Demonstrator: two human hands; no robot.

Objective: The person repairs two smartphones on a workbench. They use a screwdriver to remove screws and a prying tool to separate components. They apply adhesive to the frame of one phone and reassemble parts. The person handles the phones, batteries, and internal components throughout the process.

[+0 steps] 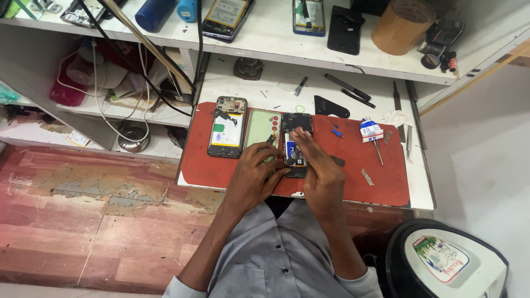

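Already opened, the dark phone (pixel 296 144) lay mid-frame on the red mat (pixel 353 182); the left hand (pixel 255 175) steadied its edge while the right hand (pixel 319 171) pressed fingertips inside; the back cover (pixel 261 130) lay just left, unfitted.

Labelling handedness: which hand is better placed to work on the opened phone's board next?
Right, probably. The right hand has fingertips on the upper board of the opened phone; the left hand lies along its lower left edge, apparently steadying it.

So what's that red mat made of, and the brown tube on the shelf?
The red mat looks like soft rubber or silicone: matte, lying flat, with scuffed, worn edges. The brown tube looks like cardboard: dull tan, thick-walled and hollow. Neither is certain from here.
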